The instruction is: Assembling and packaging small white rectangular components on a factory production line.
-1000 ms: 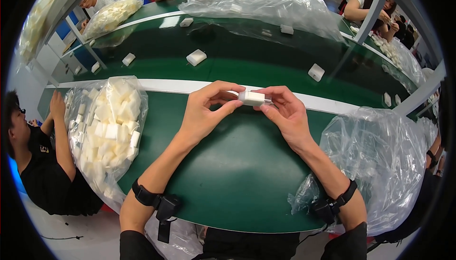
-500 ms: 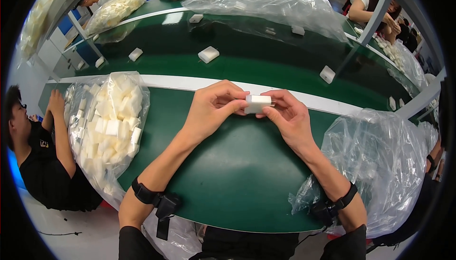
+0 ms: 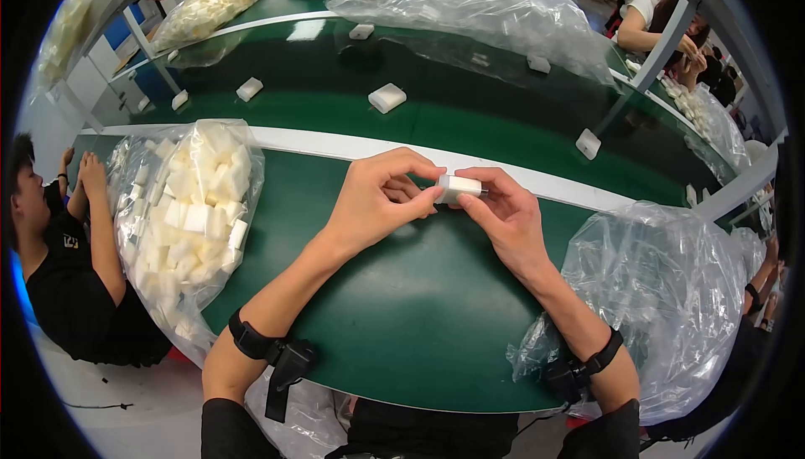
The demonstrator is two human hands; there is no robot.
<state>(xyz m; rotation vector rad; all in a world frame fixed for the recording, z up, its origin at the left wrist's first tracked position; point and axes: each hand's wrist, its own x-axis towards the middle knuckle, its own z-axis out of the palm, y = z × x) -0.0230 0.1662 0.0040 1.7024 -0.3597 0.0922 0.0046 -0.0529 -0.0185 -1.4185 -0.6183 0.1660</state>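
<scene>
Green work surface [image 3: 402,325] ran along the near side, with a white strip [image 3: 335,145] dividing it from a green conveyor belt [image 3: 470,119] behind. Grey metal frame posts [image 3: 650,65] stood over the belt on the right, another post [image 3: 155,52] on the left. Floor [image 3: 142,404] below was pale grey, a thin dark cable lying on it. Blue panels [image 3: 126,31] showed at far left behind the line. Even overhead light glared off the belt. More benches [image 3: 713,115] continued off to the right.
</scene>
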